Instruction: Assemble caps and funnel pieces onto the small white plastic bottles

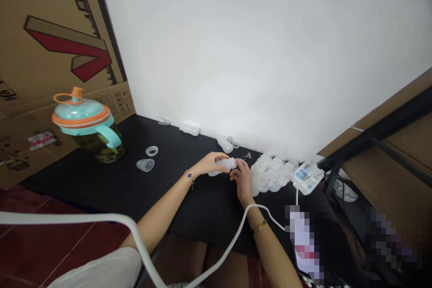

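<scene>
My left hand (208, 163) is wrapped round a small translucent white bottle (228, 163), which lies almost level just above the table, its neck pointing right. At that neck, the thumb and fingers of my right hand (244, 182) are pinched together; what they hold is too small to make out. Just beyond my right hand lies a small clear funnel-shaped piece (248, 155). Close to its right side stands a cluster of several similar white bottles (270, 173) with clear domed tops.
Left on the black table (168, 180) are a clear cup-shaped cap (146, 165), a ring (152, 150) and a large lidded jug (91, 126). Loose bottles (189, 129) lie along the white wall. A white power strip (308, 177) sits right; its white cable (232, 243) crosses before me.
</scene>
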Tool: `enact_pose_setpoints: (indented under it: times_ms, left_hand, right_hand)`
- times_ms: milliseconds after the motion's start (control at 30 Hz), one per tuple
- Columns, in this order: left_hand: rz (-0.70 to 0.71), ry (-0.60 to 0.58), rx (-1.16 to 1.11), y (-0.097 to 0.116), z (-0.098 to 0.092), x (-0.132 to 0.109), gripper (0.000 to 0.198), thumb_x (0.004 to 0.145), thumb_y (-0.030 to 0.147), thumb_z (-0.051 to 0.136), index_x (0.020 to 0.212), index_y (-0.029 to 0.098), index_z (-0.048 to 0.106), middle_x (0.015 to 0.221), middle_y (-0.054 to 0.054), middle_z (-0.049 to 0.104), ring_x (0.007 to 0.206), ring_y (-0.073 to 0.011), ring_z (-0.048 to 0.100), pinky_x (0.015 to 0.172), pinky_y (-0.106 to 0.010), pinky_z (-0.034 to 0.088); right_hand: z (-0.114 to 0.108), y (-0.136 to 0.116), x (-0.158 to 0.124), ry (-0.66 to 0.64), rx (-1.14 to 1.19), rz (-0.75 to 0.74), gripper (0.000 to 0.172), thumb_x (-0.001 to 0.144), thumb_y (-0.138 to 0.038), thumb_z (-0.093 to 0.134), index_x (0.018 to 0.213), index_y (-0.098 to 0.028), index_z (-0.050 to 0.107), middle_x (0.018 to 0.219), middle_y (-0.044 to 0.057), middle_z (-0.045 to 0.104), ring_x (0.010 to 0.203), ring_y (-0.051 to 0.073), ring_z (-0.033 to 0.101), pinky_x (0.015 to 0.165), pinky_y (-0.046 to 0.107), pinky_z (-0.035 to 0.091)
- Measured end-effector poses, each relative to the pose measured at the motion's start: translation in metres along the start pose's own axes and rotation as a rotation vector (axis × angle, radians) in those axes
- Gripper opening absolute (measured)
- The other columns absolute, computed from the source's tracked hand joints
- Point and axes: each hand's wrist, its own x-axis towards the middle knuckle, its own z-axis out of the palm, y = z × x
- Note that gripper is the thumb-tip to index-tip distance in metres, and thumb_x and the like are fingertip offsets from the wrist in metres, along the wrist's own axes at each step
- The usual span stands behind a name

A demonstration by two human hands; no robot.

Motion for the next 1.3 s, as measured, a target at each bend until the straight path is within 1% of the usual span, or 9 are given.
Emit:
enact_pose_setpoints:
  times_ms: [67, 133, 367, 400, 533, 567, 800, 1000, 1300]
  left_hand:
    - [0.004, 0.004, 0.004, -0.001, -0.0003, 0.0003, 0.065, 0.064, 0.04, 0.09, 0.121, 0.017, 0.071, 0.125, -0.011, 0.073, 0.117, -0.0305, 0.067, 0.103, -0.038, 0.049]
    - [0.004, 0.002, 0.005, -0.0009, -0.0003, 0.0001, 0.065, 0.064, 0.04, 0.09, 0.121, 0.017, 0.072, 0.124, -0.011, 0.073, 0.116, -0.0303, 0.067, 0.102, -0.038, 0.049]
    - [0.002, -0.018, -0.01, 0.0047, 0.0011, -0.0017, 0.062, 0.065, 0.037, 0.089, 0.121, 0.016, 0.071, 0.122, -0.012, 0.074, 0.115, -0.0298, 0.068, 0.102, -0.038, 0.048]
    - [0.003, -0.019, -0.012, 0.0046, 0.0011, -0.0016, 0.062, 0.065, 0.037, 0.089, 0.121, 0.016, 0.071, 0.123, -0.012, 0.073, 0.115, -0.0299, 0.068, 0.102, -0.038, 0.048]
    - [-0.004, -0.023, -0.008, 0.0029, 0.0006, -0.0012, 0.066, 0.065, 0.039, 0.089, 0.124, 0.015, 0.07, 0.126, -0.013, 0.072, 0.114, -0.0304, 0.068, 0.1, -0.039, 0.049]
    - [-0.005, -0.024, -0.005, 0.0026, 0.0005, -0.0012, 0.066, 0.066, 0.04, 0.089, 0.124, 0.016, 0.07, 0.126, -0.013, 0.072, 0.114, -0.0303, 0.068, 0.099, -0.038, 0.049]
    - [0.011, -0.016, 0.002, 0.0019, 0.0011, -0.0008, 0.064, 0.066, 0.039, 0.089, 0.122, 0.015, 0.07, 0.12, -0.012, 0.074, 0.111, -0.0288, 0.068, 0.098, -0.037, 0.049]
    - [0.007, -0.023, -0.014, -0.0005, 0.0009, 0.0, 0.066, 0.066, 0.039, 0.089, 0.124, 0.016, 0.069, 0.121, -0.012, 0.074, 0.11, -0.0287, 0.069, 0.097, -0.037, 0.05]
    - [0.022, -0.023, 0.014, 0.002, 0.0006, -0.0011, 0.064, 0.066, 0.04, 0.089, 0.123, 0.016, 0.07, 0.119, -0.011, 0.075, 0.11, -0.0286, 0.069, 0.096, -0.036, 0.05]
  right_hand:
    - [-0.0003, -0.0008, 0.0, -0.007, 0.01, -0.007, 0.037, 0.08, -0.048, 0.074, 0.107, -0.024, 0.065, 0.103, 0.002, 0.068, 0.058, 0.01, 0.061, 0.045, 0.021, 0.047]
    - [-0.0009, -0.0006, 0.0005, -0.019, 0.011, -0.013, 0.035, 0.08, -0.045, 0.075, 0.106, -0.023, 0.066, 0.102, 0.002, 0.068, 0.059, 0.01, 0.061, 0.046, 0.021, 0.047]
    - [-0.0015, 0.002, 0.002, 0.001, 0.003, 0.008, 0.03, 0.078, -0.045, 0.079, 0.089, -0.023, 0.061, 0.079, -0.002, 0.062, 0.057, 0.011, 0.06, 0.044, 0.02, 0.045]
    - [-0.0014, 0.0017, 0.0018, 0.0, 0.004, 0.008, 0.03, 0.079, -0.045, 0.078, 0.091, -0.023, 0.062, 0.081, -0.002, 0.064, 0.058, 0.011, 0.061, 0.045, 0.02, 0.045]
    - [-0.0012, 0.0, 0.001, -0.008, 0.019, 0.008, 0.037, 0.079, -0.044, 0.075, 0.108, -0.024, 0.066, 0.111, 0.003, 0.07, 0.059, 0.01, 0.063, 0.045, 0.022, 0.047]
    - [-0.0014, 0.0, 0.001, -0.013, 0.019, 0.008, 0.037, 0.078, -0.043, 0.075, 0.109, -0.024, 0.066, 0.114, 0.004, 0.07, 0.059, 0.009, 0.063, 0.045, 0.022, 0.047]
    - [-0.0029, 0.0028, 0.0027, -0.018, 0.006, 0.007, 0.029, 0.079, -0.043, 0.078, 0.095, -0.022, 0.065, 0.095, 0.001, 0.069, 0.057, 0.008, 0.061, 0.045, 0.019, 0.045]
    - [-0.0013, 0.0001, 0.001, -0.016, 0.008, 0.012, 0.033, 0.078, -0.043, 0.075, 0.104, -0.024, 0.068, 0.108, 0.002, 0.071, 0.058, 0.009, 0.063, 0.045, 0.021, 0.047]
    - [0.0004, 0.0006, 0.0007, 0.001, -0.012, -0.006, 0.036, 0.075, -0.048, 0.082, 0.091, -0.022, 0.063, 0.081, -0.002, 0.065, 0.057, 0.01, 0.059, 0.045, 0.019, 0.045]
